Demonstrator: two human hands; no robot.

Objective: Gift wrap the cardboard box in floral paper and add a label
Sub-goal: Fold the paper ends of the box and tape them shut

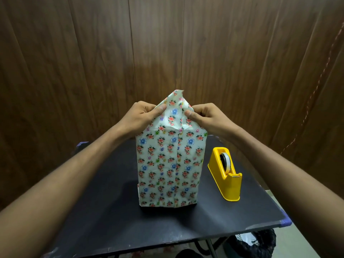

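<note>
I see the wrapped box [170, 168] upright just left of the tape dispenser [225, 176], left hand [143, 113] and right hand [202, 116] each pinching its floral paper [174, 110] peak between curled fingers

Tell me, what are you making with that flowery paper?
A person is wrapping a box as a present. The box stands upright on a dark table, already covered in flowery paper down its sides. The left hand and the right hand pinch the loose paper at the top and fold it into a point. A yellow tape holder stands beside the box, to its right, not touched. No label can be seen on the box.
</note>
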